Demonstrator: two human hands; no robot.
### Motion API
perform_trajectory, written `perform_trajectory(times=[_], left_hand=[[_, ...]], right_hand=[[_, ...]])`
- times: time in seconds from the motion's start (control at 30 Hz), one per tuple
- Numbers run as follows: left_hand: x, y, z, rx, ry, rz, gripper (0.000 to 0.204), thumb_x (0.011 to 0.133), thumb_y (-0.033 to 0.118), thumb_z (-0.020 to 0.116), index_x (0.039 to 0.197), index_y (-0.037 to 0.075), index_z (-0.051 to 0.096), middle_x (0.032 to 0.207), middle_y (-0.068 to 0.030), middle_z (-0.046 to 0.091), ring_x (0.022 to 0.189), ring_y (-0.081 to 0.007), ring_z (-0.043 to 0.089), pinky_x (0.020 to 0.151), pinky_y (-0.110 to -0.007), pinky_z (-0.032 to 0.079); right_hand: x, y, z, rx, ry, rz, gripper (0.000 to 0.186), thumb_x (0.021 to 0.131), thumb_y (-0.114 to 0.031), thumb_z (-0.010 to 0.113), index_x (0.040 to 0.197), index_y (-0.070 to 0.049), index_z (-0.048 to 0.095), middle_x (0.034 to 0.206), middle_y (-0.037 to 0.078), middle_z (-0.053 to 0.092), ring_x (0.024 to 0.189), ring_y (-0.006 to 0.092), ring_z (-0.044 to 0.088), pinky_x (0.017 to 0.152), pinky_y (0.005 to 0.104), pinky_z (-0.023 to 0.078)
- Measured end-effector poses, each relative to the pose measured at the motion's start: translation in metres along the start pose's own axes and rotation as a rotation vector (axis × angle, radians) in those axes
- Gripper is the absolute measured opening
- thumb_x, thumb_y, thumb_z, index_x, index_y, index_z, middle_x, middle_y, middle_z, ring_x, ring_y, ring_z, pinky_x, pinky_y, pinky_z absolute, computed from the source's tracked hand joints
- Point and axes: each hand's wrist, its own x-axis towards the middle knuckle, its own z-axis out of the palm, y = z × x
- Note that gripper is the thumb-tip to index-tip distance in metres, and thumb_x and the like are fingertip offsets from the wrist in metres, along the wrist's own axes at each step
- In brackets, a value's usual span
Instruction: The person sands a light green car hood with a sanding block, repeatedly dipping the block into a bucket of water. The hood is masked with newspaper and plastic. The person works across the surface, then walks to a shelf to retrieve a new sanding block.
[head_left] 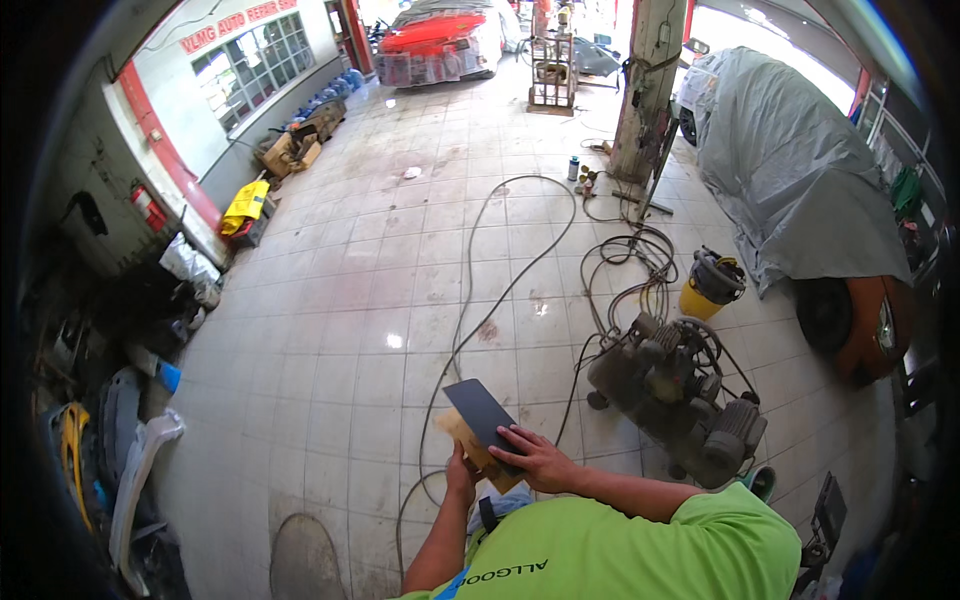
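In front of my body I hold a dark grey, flat rectangular sheet (481,408) that looks like sandpaper. Under it, a tan sheet or board (452,428) sticks out at the left and below; its exact kind cannot be made out. My left hand (461,473) grips the tan piece at its left edge, fingers partly hidden behind it. My right hand (540,461) lies over the lower right edge of the dark sheet, its fingers on top and pressing it against the tan piece. Both pieces are tilted, well above the tiled floor.
An air compressor (675,385) stands close on my right, near a yellow bucket (712,284). A black hose (515,290) loops over the floor ahead. A covered car (790,160) is at right, a red car (430,40) far ahead. Loose car parts (140,480) lean at left.
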Motion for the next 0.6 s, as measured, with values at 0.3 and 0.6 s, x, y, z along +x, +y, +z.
perform_trajectory(times=[0.3, 0.6], left_hand=[[0.183, 0.202, 0.157, 1.536, -0.150, 0.610, 0.028, 0.097, 0.035, 0.070, 0.112, 0.012, 0.076, 0.091, -0.0180, 0.078, 0.088, -0.0350, 0.076, 0.082, -0.046, 0.059], [0.340, 0.278, 0.279, 1.879, -0.740, 0.846, 0.028, 0.087, 0.041, 0.073, 0.099, 0.015, 0.075, 0.083, -0.0130, 0.075, 0.081, -0.0373, 0.074, 0.077, -0.051, 0.057]], right_hand=[[0.141, 0.115, -0.092, 0.068, 0.203, 0.173, 0.050, 0.092, -0.029, 0.077, 0.140, -0.017, 0.067, 0.155, 0.013, 0.055, 0.134, 0.0333, 0.058, 0.109, 0.0481, 0.048], [0.242, 0.276, -0.163, -0.133, 0.118, 0.561, 0.074, 0.081, -0.028, 0.083, 0.149, -0.019, 0.057, 0.115, 0.008, 0.073, 0.109, 0.0276, 0.066, 0.099, 0.0479, 0.040]])
